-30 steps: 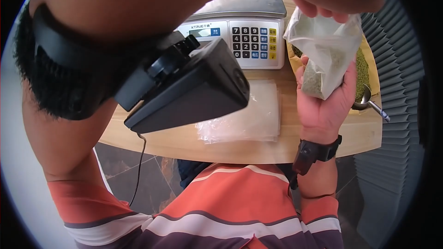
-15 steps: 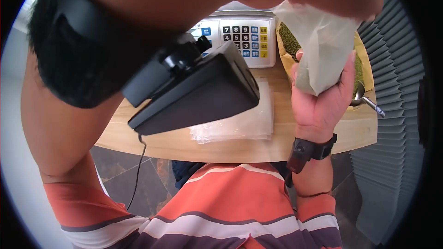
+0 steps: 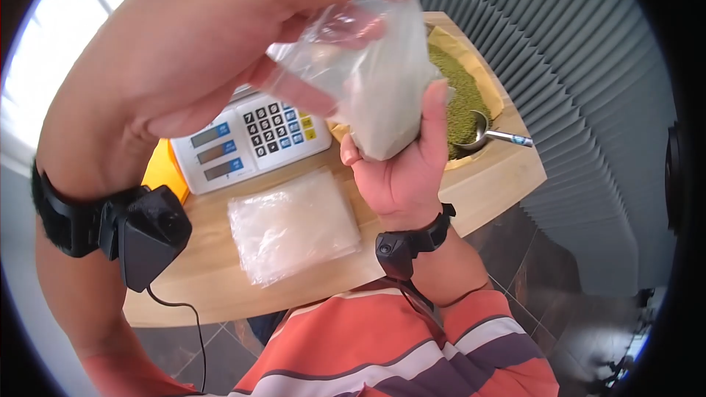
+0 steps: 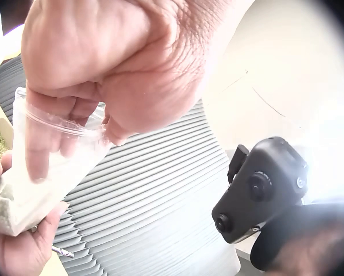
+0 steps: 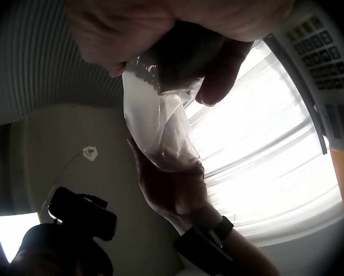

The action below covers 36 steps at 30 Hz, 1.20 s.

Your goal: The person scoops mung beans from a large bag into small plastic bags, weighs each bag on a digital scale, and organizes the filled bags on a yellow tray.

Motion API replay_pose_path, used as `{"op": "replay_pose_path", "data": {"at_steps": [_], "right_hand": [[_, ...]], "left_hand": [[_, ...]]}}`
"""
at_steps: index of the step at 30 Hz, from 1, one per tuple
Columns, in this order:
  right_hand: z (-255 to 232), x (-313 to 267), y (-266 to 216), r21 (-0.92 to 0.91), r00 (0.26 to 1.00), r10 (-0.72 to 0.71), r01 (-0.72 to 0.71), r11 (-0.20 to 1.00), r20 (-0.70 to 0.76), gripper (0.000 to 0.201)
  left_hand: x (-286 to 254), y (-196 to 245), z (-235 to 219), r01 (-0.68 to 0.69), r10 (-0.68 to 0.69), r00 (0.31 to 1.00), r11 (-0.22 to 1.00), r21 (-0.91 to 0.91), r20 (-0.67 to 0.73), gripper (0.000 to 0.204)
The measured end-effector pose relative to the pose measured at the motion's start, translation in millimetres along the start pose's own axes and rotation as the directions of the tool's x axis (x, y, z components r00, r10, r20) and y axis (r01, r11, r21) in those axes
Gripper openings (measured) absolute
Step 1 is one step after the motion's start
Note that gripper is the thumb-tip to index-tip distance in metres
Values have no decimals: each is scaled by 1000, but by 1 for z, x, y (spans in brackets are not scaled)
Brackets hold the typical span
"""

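A clear plastic bag (image 3: 390, 95) with pale contents at its bottom stands upright between both hands. From above, my left hand (image 3: 220, 44) reaches across to its mouth; in the left wrist view, several fingers of my left hand (image 4: 120, 69) are inside the bag (image 4: 39, 190), with the thumb at the zip rim. Below, my right hand (image 3: 401, 184) cups the bag's bottom, thumb on one side and fingertips on the other. In the right wrist view, the bag (image 5: 157, 126) stretches between the two hands.
A scale (image 3: 254, 140) with a keypad stands behind a stack of clear bags (image 3: 294, 224) on the wooden table (image 3: 507, 169). At the right, a metal scoop (image 3: 504, 136) lies on green grains (image 3: 460, 95) in an open brown bag. Pleated grey material (image 3: 581, 125) hangs beyond.
The view has turned, so the hands and bag appear further left. My left hand's fingers now show through the clear plastic. My right hand still holds the bag's bottom.
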State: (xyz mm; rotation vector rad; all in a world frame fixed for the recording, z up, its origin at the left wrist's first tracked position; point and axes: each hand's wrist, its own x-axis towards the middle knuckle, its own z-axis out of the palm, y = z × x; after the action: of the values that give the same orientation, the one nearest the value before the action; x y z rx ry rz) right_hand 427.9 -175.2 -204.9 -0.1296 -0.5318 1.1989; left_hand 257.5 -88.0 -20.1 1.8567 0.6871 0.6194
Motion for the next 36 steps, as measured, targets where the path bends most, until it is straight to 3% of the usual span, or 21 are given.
{"op": "replay_pose_path", "data": {"at_steps": [2, 4, 8, 10, 11, 13, 14, 16, 17, 18, 20, 22, 25, 26, 28, 29, 31, 34, 35, 36], "right_hand": [[-3, 2, -10, -130, 998, 66, -64, 990, 11, 66], [0, 3, -26, -237, 995, 41, -62, 969, -94, 60], [6, 12, -64, -411, 952, -150, 28, 911, -267, 48], [-5, 20, -92, -574, 934, -248, 59, 817, -257, 43], [-9, 23, -108, -583, 936, -244, 52, 811, -255, 43], [-15, 30, -138, -762, 916, -319, 24, 647, -242, 36], [-18, 34, -152, -769, 917, -318, 19, 639, -241, 36], [-25, 42, -175, -906, 918, -354, -11, 424, -177, 32], [-22, 48, -179, -933, 897, -403, -29, 358, -183, 33], [-22, 52, -184, -935, 898, -400, -37, 352, -186, 33], [-22, 61, -196, -981, 913, -382, -86, 172, -147, 37], [-20, 71, -198, -986, 927, -350, -92, 142, -137, 36], [-28, 90, -209, -987, 963, -232, -150, -56, -134, 34], [-28, 93, -209, -986, 966, -213, -157, -48, -144, 34], [-18, 100, -199, -981, 981, -195, -55, -184, -18, 38], [-9, 102, -195, -960, 979, -201, -92, -263, -38, 38], [-4, 110, -205, -923, 986, -160, -110, -370, -54, 38], [-19, 129, -235, -831, 985, -170, -82, -550, 15, 48], [-12, 126, -231, -844, 988, -151, -73, -531, 10, 48], [-3, 123, -230, -725, 988, -118, -6, -689, 104, 46]], "left_hand": [[2, 4, 10, -9, 10, 1000, 999, -35, 16, 48], [-1, 3, -4, 44, -46, 995, 999, 21, 86, 56], [-17, -18, -22, -108, 118, 992, 974, 201, -35, 57], [-25, -28, -28, -170, 203, 976, 940, 294, -83, 57], [-35, -27, -29, -79, 98, 991, 980, 185, -96, 53], [-60, -46, -37, -21, 40, 995, 979, 204, -91, 47], [-73, -56, -42, 38, -20, 997, 971, 234, -80, 41], [-97, -67, -46, 165, -159, 986, 965, 204, -45, 30], [-110, -74, -47, 167, -162, 986, 967, 194, -43, 30], [-124, -83, -47, 230, -222, 973, 958, 170, -62, 26], [-149, -100, -50, 295, -286, 955, 945, 143, -80, 22], [-171, -116, -55, 435, -414, 900, 875, 212, -137, 16], [-196, -140, -56, 516, -462, 851, 824, 235, -250, 10], [-203, -149, -57, 535, -479, 839, 813, 229, -259, 10], [-221, -168, -58, 478, -324, 866, 759, 441, -380, 14], [-229, -178, -57, 523, -358, 841, 732, 437, -406, 14], [-244, -194, -57, 446, -185, 872, 683, 579, -454, 13], [-251, -204, -54, 547, -264, 821, 619, 563, -507, 11], [-253, -214, -53, 550, -262, 822, 594, 587, -505, 10], [-253, -221, -54, 545, -259, 828, 576, 609, -497, 10]]}}
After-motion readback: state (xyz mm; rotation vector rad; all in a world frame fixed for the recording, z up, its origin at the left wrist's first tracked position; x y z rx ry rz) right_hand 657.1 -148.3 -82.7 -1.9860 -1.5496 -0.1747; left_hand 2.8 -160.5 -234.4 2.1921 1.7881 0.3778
